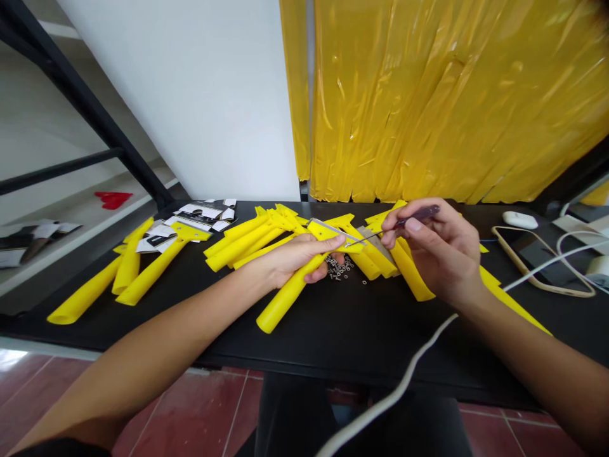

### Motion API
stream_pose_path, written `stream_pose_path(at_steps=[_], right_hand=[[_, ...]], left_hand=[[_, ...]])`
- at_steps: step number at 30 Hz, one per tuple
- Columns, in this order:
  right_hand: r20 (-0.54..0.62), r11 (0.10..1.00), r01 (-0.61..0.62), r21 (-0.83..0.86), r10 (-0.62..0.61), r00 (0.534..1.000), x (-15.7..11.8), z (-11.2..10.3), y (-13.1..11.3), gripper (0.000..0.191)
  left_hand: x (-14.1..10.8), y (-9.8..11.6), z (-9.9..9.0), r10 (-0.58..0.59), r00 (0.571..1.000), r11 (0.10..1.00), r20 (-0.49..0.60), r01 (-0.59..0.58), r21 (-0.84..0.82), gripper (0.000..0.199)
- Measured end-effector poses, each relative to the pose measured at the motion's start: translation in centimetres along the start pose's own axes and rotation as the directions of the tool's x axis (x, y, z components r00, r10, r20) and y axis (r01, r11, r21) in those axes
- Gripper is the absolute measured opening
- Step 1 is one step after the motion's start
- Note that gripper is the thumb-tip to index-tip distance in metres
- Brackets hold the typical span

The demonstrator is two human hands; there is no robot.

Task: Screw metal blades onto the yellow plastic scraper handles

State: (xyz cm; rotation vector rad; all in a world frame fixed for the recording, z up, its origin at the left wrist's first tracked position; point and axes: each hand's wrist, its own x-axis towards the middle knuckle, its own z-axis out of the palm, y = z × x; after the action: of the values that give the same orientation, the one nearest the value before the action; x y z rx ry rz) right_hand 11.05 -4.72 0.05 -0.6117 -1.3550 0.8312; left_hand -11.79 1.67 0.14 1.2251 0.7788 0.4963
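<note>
Nearest: two bare forearms (143, 362) reach in from the lower corners, with a white cable (394, 384) hanging across the view between them.
Left hand: the left hand (292, 260) lies palm-down, fingers wrapped around a yellow plastic scraper (290, 292).
Right hand: the right hand (435, 254) is raised, pinching a slim screwdriver (404, 222) with a dark purple handle.
Hands: apart, each clamped on its own tool; the steel shaft reaches the scraper's head.
Scraper: held above the table, its hollow tubular handle angled toward the camera, a metal strip (333, 228) along its head.
Table: a black tabletop (333, 336) holds more yellow scrapers (238, 244), loose small steel fasteners (340, 270) and printed cards (200, 216).
Behind: glossy yellow plastic sheeting (428, 101) hangs beside a white wall (190, 95).
</note>
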Motion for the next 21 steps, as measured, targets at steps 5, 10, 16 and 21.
stream_pose_path(at_steps=[5, 10, 16, 21], right_hand=[[0.021, 1.000, 0.008, 0.022, -0.009, 1.000, -0.19, 0.24, -0.15, 0.010], [0.029, 0.999, 0.023, 0.024, -0.023, 0.999, -0.21, 0.33, -0.34, 0.010], [0.000, 0.998, 0.039, 0.045, -0.039, 0.999, -0.21, 0.38, -0.55, 0.010], [0.013, 0.998, 0.047, 0.050, -0.047, 0.999, -0.17, 0.35, -0.54, 0.010]], left_hand=[[0.15, -0.11, -0.12, -0.023, 1.000, 0.997, -0.004, 0.023, 0.070, 0.041], [0.09, 0.12, -0.01, -0.042, 0.999, 0.997, -0.010, 0.043, 0.059, 0.035], [0.03, 0.06, -0.01, -0.023, 1.000, 0.999, -0.011, 0.024, 0.034, 0.032], [0.15, -0.03, 0.02, -0.010, 1.000, 1.000, -0.012, 0.010, 0.026, 0.029]])
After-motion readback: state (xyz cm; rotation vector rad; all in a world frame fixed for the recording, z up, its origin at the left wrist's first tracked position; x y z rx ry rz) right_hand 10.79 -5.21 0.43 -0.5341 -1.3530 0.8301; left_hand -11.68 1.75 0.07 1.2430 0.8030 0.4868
